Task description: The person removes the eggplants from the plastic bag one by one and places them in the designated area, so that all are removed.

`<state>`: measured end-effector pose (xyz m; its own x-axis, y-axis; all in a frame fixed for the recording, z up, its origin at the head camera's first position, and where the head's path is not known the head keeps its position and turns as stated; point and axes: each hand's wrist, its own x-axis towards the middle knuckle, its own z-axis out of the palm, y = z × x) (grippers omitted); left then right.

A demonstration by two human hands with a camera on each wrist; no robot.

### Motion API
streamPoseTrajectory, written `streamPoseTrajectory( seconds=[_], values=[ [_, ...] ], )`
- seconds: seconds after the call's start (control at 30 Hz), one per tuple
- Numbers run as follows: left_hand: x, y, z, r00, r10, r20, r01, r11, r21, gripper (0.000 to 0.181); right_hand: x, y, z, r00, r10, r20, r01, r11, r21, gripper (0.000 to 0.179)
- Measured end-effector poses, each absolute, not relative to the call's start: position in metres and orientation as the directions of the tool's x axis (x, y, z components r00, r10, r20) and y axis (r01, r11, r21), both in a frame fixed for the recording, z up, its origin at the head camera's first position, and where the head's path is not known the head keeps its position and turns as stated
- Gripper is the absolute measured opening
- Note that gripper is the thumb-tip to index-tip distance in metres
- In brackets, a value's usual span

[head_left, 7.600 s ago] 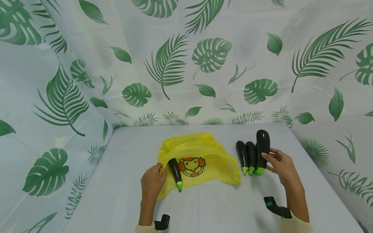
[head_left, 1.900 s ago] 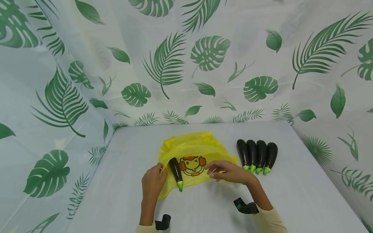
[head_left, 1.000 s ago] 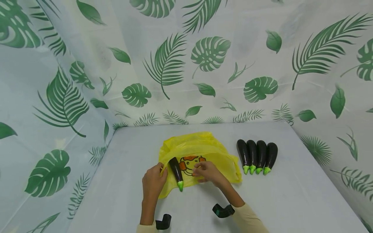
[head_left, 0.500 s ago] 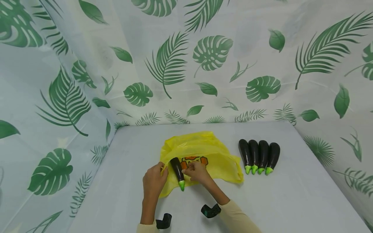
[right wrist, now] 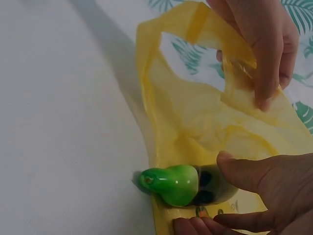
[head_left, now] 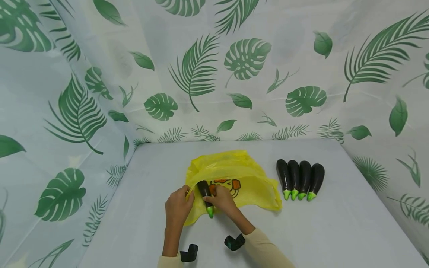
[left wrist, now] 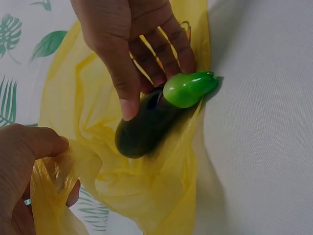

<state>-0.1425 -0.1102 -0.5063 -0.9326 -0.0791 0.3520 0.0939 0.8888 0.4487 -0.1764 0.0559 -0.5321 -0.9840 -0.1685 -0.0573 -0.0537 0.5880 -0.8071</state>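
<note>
An eggplant [head_left: 204,188] with a green cap lies on the lower layer of a yellow plastic bag [head_left: 228,162], its blunt end at the bag's mouth. My left hand [head_left: 177,208] pinches the bag's edge between thumb and fingers, as the left wrist view confirms. From the right, my right hand [head_left: 222,199] holds the eggplant, its thumb across the dark body and its fingers along the far side. In the right wrist view the cap [right wrist: 171,183] points away from this hand. Part of the eggplant's body is hidden behind the thumb.
Several more eggplants [head_left: 299,179] lie side by side right of the bag, caps toward me. Everything rests on a white table [head_left: 335,230]. Leaf-printed curtains [head_left: 207,74] stand behind and at the sides. Each wrist wears a black device [head_left: 234,242].
My right hand let go of an eggplant in the right-hand row, moved left across the bag, and closed on the eggplant lying there. My left hand kept its pinch on the bag.
</note>
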Motion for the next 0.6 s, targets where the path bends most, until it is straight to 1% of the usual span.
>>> streamPoseTrajectory(
  seconds=[0.3, 0.47, 0.6],
  values=[
    [-0.143, -0.1078, -0.5078, -0.935, -0.075, 0.347, 0.095, 0.89, 0.447, 0.013, -0.1741, 0.051, -0.5307, -0.988, -0.154, -0.006, -0.1, 0.67, -0.736, 0.037],
    [-0.1438, -0.1085, -0.5078, -0.936, -0.08, 0.344, 0.089, 0.889, 0.449, 0.012, -0.1752, 0.0495, -0.5316, -0.984, -0.176, 0.012, -0.126, 0.652, -0.748, 0.033],
    [-0.1431, -0.1094, -0.5081, -0.936, -0.08, 0.342, 0.089, 0.889, 0.45, 0.012, -0.1757, 0.0494, -0.5332, -0.981, -0.191, 0.004, -0.126, 0.63, -0.766, 0.031]
  ],
)
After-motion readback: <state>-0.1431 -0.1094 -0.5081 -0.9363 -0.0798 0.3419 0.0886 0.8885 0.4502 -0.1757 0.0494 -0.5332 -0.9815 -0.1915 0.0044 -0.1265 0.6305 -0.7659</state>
